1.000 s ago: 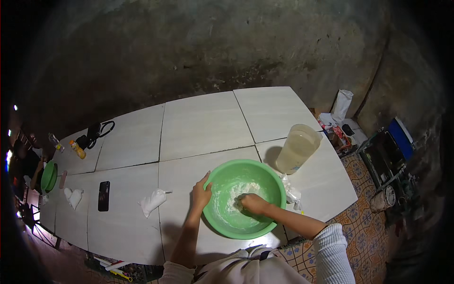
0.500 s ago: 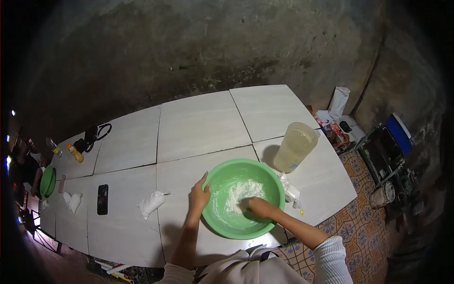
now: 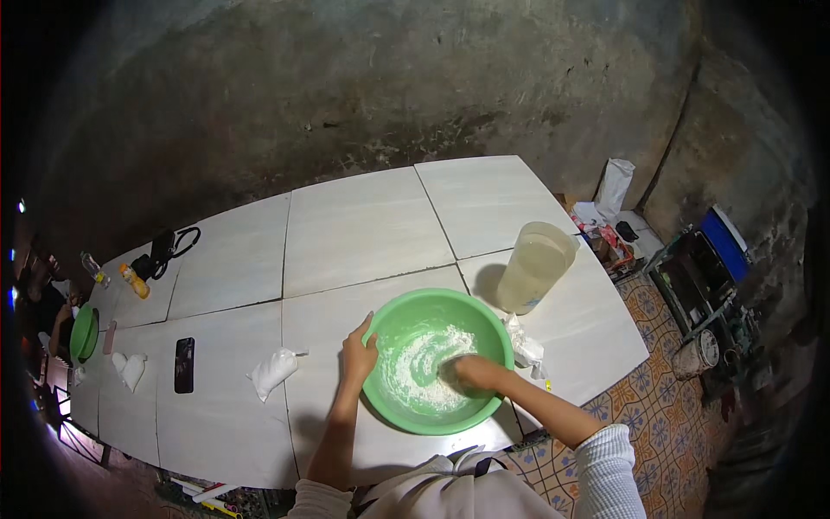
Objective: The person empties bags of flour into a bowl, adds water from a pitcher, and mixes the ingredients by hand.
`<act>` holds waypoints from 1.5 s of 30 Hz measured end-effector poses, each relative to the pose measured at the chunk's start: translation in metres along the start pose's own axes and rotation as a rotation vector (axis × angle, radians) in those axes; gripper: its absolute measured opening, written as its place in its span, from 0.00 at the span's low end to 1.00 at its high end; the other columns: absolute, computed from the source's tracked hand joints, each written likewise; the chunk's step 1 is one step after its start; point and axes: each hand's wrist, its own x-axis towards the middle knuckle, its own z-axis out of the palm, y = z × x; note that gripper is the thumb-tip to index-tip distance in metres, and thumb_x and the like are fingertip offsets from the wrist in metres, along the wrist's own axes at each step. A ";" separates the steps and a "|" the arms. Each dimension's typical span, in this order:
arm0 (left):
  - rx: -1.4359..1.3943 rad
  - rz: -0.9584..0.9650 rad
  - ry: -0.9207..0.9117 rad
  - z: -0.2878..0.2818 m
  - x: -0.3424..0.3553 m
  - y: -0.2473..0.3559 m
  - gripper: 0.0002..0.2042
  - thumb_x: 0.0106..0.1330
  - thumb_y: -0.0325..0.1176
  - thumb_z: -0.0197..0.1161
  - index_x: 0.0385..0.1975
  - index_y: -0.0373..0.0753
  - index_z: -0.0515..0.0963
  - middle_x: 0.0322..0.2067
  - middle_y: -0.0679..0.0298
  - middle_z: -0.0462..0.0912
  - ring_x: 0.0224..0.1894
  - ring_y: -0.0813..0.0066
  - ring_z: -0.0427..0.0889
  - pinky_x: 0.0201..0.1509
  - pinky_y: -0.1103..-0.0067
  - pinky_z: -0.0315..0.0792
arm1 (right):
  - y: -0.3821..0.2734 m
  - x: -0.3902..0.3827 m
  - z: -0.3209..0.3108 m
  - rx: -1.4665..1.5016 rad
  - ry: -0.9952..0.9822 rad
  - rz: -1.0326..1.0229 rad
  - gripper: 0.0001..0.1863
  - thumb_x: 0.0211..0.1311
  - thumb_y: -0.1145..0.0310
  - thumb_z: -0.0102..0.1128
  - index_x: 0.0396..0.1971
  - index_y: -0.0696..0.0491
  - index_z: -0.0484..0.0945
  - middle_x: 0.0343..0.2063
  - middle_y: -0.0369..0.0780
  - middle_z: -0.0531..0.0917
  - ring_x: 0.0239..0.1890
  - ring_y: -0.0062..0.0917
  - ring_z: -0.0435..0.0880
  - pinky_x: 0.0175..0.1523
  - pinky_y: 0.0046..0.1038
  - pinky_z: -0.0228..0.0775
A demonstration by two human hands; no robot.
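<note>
My left hand [image 3: 359, 350] grips the left rim of a large green bowl [image 3: 411, 316], which sits on the tiled white tabletop [image 3: 363, 212]. Inside the bowl, my right hand [image 3: 467, 372] is closed with fingertips down in white powder [image 3: 424, 396] spread in a swirl; what it holds, if anything, is hidden. A tall translucent pitcher of liquid [image 3: 536, 264] stands beyond the bowl at right, beside a crumpled white plastic bag [image 3: 526, 342]. A small bag of white powder [image 3: 275, 374] lies left of the bowl.
A black phone [image 3: 184, 365], another white bag [image 3: 130, 370], bottles [image 3: 137, 279] and black straps [image 3: 162, 251] lie at left, near another green bowl [image 3: 85, 331]. A person [image 3: 56, 303] is at far left. A bucket [image 3: 696, 355] and metal equipment [image 3: 692, 277] stand right of the table.
My right hand has shifted slightly within the bowl, and the powder shows a more open swirl of bare green. My left hand still grips the rim; the view has shifted slightly.
</note>
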 end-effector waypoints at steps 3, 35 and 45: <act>-0.034 0.048 0.024 0.003 -0.001 -0.002 0.23 0.64 0.24 0.59 0.61 0.42 0.72 0.50 0.42 0.78 0.55 0.45 0.76 0.56 0.66 0.73 | 0.002 -0.003 0.003 -0.072 0.295 0.176 0.10 0.62 0.65 0.54 0.30 0.54 0.81 0.29 0.50 0.83 0.36 0.45 0.84 0.43 0.42 0.76; 0.029 0.020 0.035 0.002 -0.002 0.009 0.25 0.62 0.24 0.60 0.61 0.43 0.72 0.46 0.40 0.79 0.50 0.43 0.79 0.52 0.63 0.74 | 0.013 0.002 0.040 -0.196 0.349 0.413 0.10 0.56 0.74 0.53 0.36 0.61 0.79 0.32 0.52 0.84 0.35 0.48 0.85 0.40 0.43 0.79; 0.068 -0.020 0.028 0.001 -0.003 0.008 0.24 0.63 0.26 0.60 0.61 0.46 0.72 0.45 0.39 0.79 0.48 0.42 0.79 0.49 0.61 0.74 | -0.051 0.027 0.063 -0.064 0.186 0.313 0.09 0.45 0.71 0.62 0.28 0.57 0.84 0.28 0.54 0.83 0.35 0.45 0.85 0.42 0.40 0.78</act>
